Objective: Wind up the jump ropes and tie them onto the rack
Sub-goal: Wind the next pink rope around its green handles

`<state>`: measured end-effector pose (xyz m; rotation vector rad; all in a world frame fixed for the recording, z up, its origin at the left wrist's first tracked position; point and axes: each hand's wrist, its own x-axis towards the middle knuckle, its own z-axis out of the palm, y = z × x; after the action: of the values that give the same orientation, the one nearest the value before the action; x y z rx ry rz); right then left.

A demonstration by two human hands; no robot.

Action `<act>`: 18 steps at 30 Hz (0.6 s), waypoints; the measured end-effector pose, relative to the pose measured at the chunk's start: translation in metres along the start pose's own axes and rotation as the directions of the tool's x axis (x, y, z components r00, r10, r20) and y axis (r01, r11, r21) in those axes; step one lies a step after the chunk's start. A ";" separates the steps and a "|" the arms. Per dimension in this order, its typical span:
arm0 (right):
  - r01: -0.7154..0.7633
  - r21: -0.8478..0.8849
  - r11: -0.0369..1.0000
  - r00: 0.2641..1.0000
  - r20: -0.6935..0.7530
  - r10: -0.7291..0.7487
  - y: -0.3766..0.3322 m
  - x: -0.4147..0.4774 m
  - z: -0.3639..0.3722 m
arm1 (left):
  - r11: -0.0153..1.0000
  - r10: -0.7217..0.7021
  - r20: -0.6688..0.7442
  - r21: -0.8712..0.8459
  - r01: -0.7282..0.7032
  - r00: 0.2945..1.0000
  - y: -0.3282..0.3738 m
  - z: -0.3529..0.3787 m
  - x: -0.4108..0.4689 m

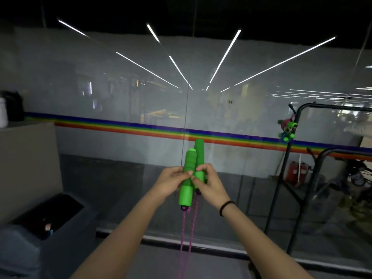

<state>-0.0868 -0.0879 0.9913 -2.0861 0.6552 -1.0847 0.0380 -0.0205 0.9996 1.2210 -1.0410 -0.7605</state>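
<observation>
Foam-covered green handles (190,162) of the jump rope stand upright and side by side, well to the left of the rack (300,109). Their pink cord (188,228) hangs from the lower ends and runs out of view. The left hand (171,181) and right hand (209,184) both curl round the pair, thumbs meeting in front. The handles look light and squashy, so the grip should be sure. The limp cord may tangle; clamping the handles together probably suits winding. A wound bundle (287,128) hangs on the rack.
</observation>
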 end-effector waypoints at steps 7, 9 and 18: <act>-0.136 0.220 0.966 0.991 0.009 0.137 -0.014 0.011 -0.007 | 0.998 0.054 -0.028 -0.017 -0.054 0.998 0.019 -0.004 0.003; -0.202 0.239 0.950 0.979 0.089 0.186 -0.017 0.013 -0.005 | 0.996 0.077 -0.031 -0.033 -0.078 0.997 0.022 -0.005 0.005; -0.199 0.384 0.902 0.980 0.061 0.190 -0.015 0.017 0.008 | 0.989 0.018 0.140 -0.147 0.002 0.990 0.020 -0.006 0.004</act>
<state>-0.0693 -0.0872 1.0082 -1.6516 0.5702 -0.9846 0.0438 -0.0177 1.0194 1.0480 -1.0841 -0.9116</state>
